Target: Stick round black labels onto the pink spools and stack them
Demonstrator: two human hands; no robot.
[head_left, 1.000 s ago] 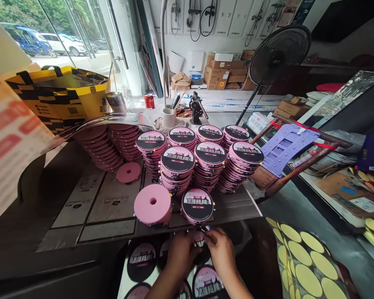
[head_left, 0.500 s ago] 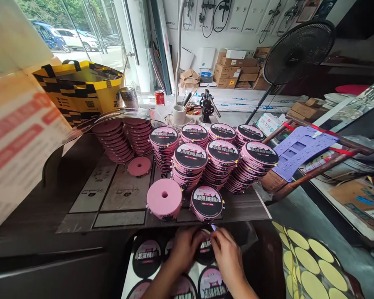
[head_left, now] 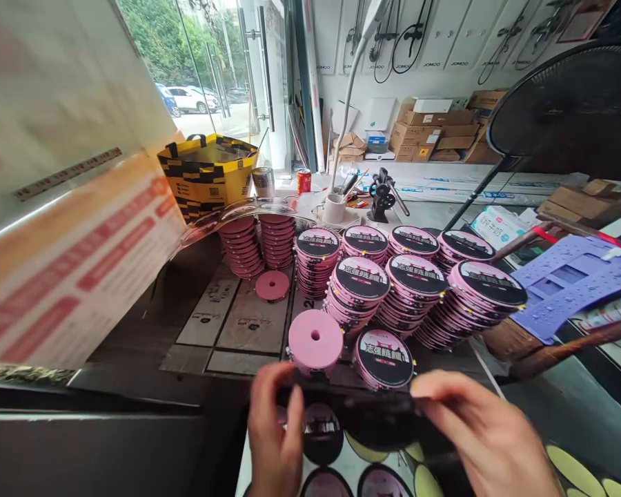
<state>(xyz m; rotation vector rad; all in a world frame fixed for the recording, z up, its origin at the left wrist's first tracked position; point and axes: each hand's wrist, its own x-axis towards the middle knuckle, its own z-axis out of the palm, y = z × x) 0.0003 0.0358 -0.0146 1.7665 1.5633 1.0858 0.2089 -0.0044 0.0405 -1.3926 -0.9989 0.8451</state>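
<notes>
My left hand [head_left: 275, 433] and my right hand [head_left: 484, 433] are raised near the table's front edge, each pinching one end of a dark round sticker [head_left: 365, 414] stretched between them. Below them lies a sticker sheet [head_left: 321, 431] with black-and-pink round labels. Just beyond my hands sit a plain pink spool [head_left: 315, 339] and a labelled spool [head_left: 383, 357]. Behind these rise several stacks of labelled pink spools [head_left: 411, 290], and two unlabelled stacks [head_left: 259, 241] stand further left with a single pink disc [head_left: 272, 284] in front.
A large white-and-orange board [head_left: 67, 228] leans on the left. A yellow-black bag [head_left: 207, 172], a can [head_left: 303, 181], a cup with pens [head_left: 334, 206] stand at the back. A black fan [head_left: 564, 110] and a purple panel [head_left: 569, 279] are on the right. Yellow-oval backing sheets [head_left: 574, 473] lie bottom right.
My hands have lifted apart from the sheet with a sticker stretched between them. The camera has turned right and moved closer to the table.
</notes>
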